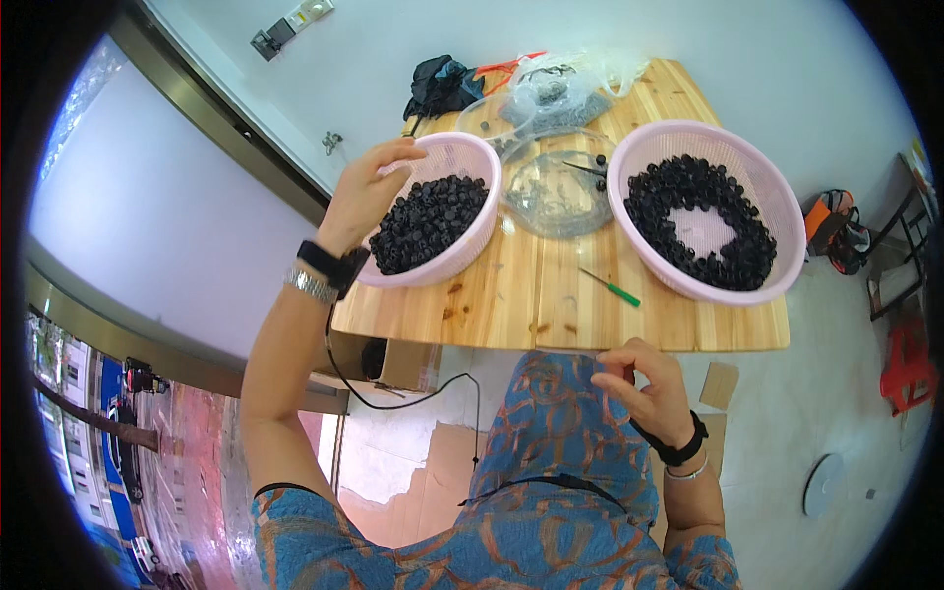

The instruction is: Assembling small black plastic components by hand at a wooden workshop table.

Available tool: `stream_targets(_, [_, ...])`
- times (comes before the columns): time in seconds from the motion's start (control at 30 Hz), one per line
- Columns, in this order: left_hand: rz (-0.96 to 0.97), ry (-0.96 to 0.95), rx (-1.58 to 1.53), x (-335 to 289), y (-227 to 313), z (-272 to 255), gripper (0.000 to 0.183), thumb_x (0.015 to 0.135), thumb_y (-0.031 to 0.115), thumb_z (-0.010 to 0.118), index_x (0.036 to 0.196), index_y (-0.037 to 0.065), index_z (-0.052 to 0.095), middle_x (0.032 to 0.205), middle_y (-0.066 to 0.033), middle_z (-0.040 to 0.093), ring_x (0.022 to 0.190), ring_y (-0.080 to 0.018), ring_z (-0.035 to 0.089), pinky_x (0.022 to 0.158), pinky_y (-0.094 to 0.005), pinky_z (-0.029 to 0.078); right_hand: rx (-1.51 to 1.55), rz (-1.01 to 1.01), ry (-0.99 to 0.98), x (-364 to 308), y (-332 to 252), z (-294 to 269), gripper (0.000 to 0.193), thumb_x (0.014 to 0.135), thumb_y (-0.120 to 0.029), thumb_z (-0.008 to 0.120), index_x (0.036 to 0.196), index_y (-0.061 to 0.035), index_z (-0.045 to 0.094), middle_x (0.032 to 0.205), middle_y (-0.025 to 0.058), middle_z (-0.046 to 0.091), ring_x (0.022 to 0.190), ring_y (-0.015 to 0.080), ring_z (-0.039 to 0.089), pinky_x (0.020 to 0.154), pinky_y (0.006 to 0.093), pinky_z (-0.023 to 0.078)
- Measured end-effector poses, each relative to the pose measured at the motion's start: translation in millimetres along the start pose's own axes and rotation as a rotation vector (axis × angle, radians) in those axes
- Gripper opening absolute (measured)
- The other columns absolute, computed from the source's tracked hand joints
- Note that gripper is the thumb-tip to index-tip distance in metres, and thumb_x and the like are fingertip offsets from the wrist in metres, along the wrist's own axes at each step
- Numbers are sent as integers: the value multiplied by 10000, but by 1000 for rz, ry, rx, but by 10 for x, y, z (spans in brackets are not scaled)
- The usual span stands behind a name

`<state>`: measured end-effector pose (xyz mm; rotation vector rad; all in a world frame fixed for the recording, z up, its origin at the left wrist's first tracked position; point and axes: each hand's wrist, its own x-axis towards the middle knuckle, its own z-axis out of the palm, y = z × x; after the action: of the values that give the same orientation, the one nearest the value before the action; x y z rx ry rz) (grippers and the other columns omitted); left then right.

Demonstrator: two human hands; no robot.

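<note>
Black parts (pixel 433 221), small and round, lie heaped in the left basket (pixel 470 258), a pink mesh bowl at the left end of a wooden worktop (pixel 541 305). More of them ring the floor of the right basket (pixel 772 197), leaving a bare pink patch in the middle. A person's left hand (pixel 382 184) is at the left side of the left basket, fingers curled, with a narrow gap between thumb and forefinger; whether it touches the rim cannot be told. The right hand (pixel 649 382) is just off the near edge of the worktop, thumb and forefinger close together; whether anything is pinched there cannot be told. Between the baskets sits a clear round tray (pixel 556 214), with dark tweezers (pixel 580 168) across its right side and a few loose black parts near their tips. A green-handled screwdriver (pixel 621 294) lies in front, nearer the right basket. Clear plastic bags (pixel 580 79) and a dark cloth (pixel 440 87) lie along the far edge. Below the worktop, a black cord (pixel 393 405) loops past a cardboard box (pixel 411 364). A red stool (pixel 905 372) stands at far right.
</note>
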<state>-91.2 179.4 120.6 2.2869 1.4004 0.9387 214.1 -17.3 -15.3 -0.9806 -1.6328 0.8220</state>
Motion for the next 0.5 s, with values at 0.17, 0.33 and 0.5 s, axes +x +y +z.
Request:
stream_targets(0.17, [149,-341,337,1135,-101,167,254,823,169,552,1007,3,612,902,-120,650,852,-178,606,773,-297,466,24,-4,-44,181,31,-5,195,725,-107,716,871,-30,610,603,36,494,515,128,464,472,244,362])
stream_targets(0.33, [255,-667,665,2071,-455,806,247,743,164,601,952,41,644,893,-123,657,829,-241,620,737,-342,471,4,29,-67,281,99,-57,209,699,-115,730,851,-36,611,600,33,495,501,148,463,454,253,353])
stream_targets(0.5, [55,-828,979,2400,-708,1356,275,706,65,608,975,90,664,945,-115,653,919,-250,609,780,-346,475,-20,44,-65,358,197,-116,221,683,-121,743,841,-36,614,588,39,498,501,150,466,454,258,356])
